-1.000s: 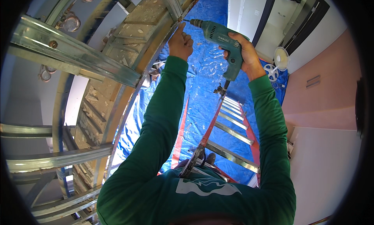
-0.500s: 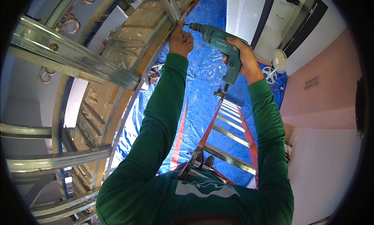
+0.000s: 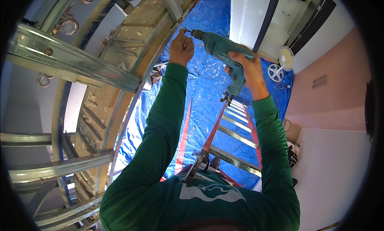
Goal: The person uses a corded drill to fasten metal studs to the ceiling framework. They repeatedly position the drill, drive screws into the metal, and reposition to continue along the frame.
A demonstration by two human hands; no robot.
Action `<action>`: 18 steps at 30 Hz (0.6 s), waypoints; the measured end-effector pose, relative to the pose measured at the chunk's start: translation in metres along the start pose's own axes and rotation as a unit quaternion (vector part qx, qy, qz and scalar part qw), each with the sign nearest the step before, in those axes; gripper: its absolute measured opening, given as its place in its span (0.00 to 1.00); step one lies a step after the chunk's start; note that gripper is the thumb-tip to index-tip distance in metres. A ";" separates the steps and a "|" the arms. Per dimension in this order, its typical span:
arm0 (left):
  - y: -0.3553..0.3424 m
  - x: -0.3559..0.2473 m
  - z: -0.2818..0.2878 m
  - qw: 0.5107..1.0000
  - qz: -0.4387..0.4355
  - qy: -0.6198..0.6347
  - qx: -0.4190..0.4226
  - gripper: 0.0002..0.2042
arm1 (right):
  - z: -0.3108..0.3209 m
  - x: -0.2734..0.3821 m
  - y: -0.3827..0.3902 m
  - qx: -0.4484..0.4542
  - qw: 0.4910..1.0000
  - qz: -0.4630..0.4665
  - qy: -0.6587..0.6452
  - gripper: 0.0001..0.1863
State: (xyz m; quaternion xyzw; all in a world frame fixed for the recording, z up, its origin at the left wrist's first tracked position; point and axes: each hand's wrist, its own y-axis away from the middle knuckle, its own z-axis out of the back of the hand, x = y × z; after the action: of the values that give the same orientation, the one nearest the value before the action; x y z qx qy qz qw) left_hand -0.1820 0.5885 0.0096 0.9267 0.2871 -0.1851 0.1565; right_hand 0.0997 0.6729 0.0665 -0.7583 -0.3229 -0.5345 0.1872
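Observation:
My right hand (image 3: pixel 249 71) grips a teal corded drill (image 3: pixel 220 46) by the handle, its chuck pointing up and left. My left hand (image 3: pixel 182 50) is curled beside the bit, fingertips almost at its tip. Whatever they pinch is too small to make out. Just beyond them runs the edge of a curved frame (image 3: pixel 140 67) with dusty boards and metal channels (image 3: pixel 72 59). Below the drill stands a red ladder with silver rungs (image 3: pixel 236 133), its top rail close under the drill handle.
Blue sheeting (image 3: pixel 208 15) covers the floor below. A white fan (image 3: pixel 286 59) and a white reel (image 3: pixel 275 73) stand at the right by a pink wall (image 3: pixel 324 87). A dark-framed doorway (image 3: pixel 292 19) is at upper right. More metal channels (image 3: pixel 60 169) curve along the left.
Both hands and the drill have shifted slightly downward, and the drill also a little leftward. The bit's tip and left fingertips now sit farther below the frame's upper joint. Both grips look the same.

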 end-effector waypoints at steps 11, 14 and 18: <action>0.164 -0.007 0.077 0.990 0.056 -0.120 -0.057 0.06 | -0.012 0.005 -0.032 0.005 1.000 -0.003 -0.003 0.27; 0.226 -0.026 0.082 0.953 -0.033 -0.285 -0.094 0.07 | -0.013 0.002 -0.040 0.002 1.000 -0.011 -0.008 0.27; 0.287 -0.050 0.075 0.952 -0.090 -0.279 -0.092 0.16 | -0.014 0.002 -0.045 0.009 1.000 -0.012 -0.019 0.27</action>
State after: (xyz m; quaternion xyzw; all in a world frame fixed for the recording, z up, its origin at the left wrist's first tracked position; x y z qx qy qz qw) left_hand -0.0700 0.3089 0.0178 0.7901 0.3304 -0.4221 0.2974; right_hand 0.0595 0.6967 0.0705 -0.7624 -0.3405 -0.5196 0.1812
